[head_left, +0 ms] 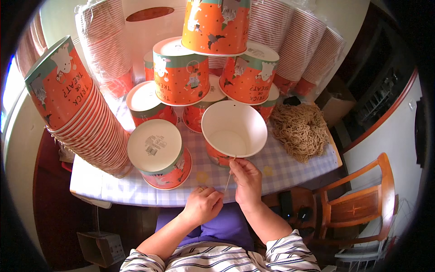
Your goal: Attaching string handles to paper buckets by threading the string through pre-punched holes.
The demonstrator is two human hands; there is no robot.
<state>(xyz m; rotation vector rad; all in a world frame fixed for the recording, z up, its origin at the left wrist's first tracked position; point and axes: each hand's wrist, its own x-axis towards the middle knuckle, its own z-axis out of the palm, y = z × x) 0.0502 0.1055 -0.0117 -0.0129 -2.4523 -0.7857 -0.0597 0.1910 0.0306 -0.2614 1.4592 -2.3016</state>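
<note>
Dark-striped white shirt (pixel 217 264), purple trousers (pixel 229 224), gold ring (pixel 201 188)

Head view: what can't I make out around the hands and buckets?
Lower end of the cord: head view, hidden by the left hand.
Whether the cord joins the open bucket: head view, the right hand covers that spot.
Upper end of the topmost bucket: head view, cut off by the top edge.

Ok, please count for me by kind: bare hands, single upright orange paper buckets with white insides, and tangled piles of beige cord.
Bare left hand and bare right hand: 2
Upright orange paper bucket with white inside: 1
Tangled pile of beige cord: 1
Total: 4
</note>
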